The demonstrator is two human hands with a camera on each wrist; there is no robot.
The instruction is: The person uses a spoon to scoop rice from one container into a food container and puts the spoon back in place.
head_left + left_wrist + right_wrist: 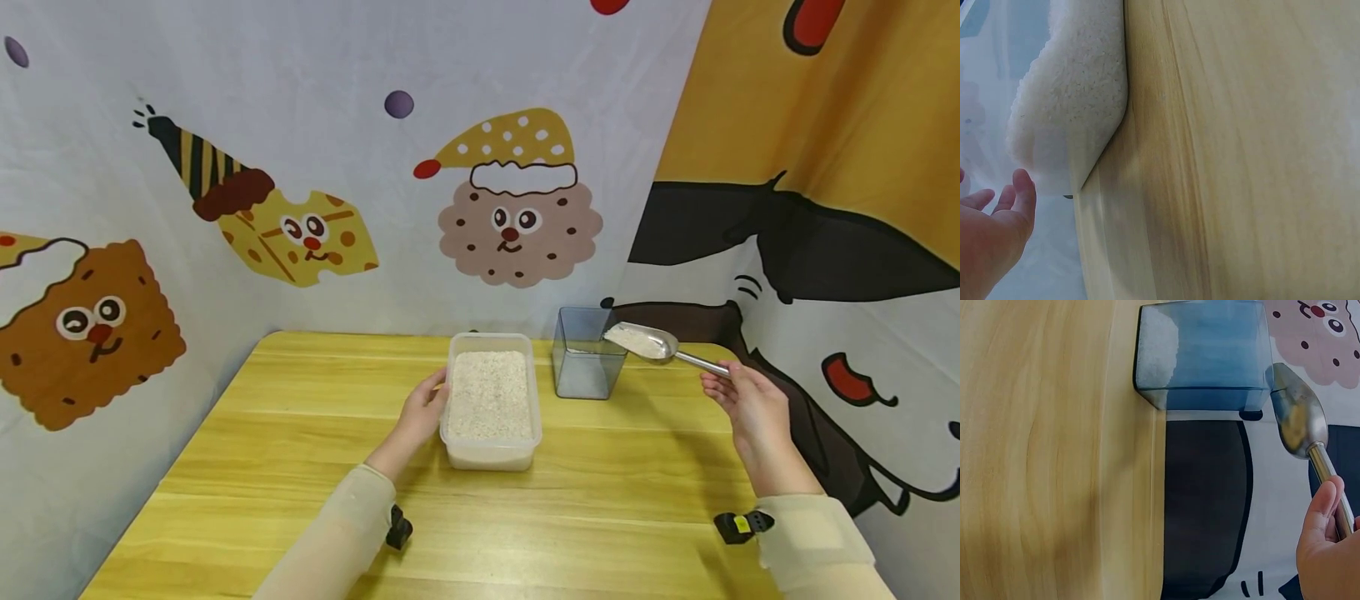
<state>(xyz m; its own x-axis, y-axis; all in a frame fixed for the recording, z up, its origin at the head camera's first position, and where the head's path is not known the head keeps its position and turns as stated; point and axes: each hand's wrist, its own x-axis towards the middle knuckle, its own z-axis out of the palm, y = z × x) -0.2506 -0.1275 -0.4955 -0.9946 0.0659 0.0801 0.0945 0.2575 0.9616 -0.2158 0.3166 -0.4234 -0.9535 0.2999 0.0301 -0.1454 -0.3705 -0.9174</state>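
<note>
Nearest to the camera are the two sleeves, in a pale cream cloth, with a small black device at each wrist. They lie over the table (300, 467), which is of light yellow wood.

The left hand (422, 412) rests against the left side of the tub (491, 454). Its fingers are straight and relaxed and lie on the wall of the tub; they are not curled round it. In the left wrist view the fingers (1019, 194) are just beside the clear wall, and the rounded corner of the tub stands on the wood.

The tub is a clear plastic box, long and rectangular, in the middle of the table. It is filled with white rice (489, 392) almost up to the rim.

The right hand (750, 400) is to the right, raised above the table. It pinches the thin handle of a metal scoop (651, 342) between the thumb and the fingers. The bowl of the scoop holds a heap of rice and points to the left, with its tip over the right edge of the bin (587, 367).

The bin is a clear, blue-grey square box that stands upright just beside the tub, to its right and a little further back. In the right wrist view a whitish layer shows on its bottom (1157, 353); I cannot tell for sure if this is rice.

Behind the table hangs a cloth with cartoon biscuits.
</note>
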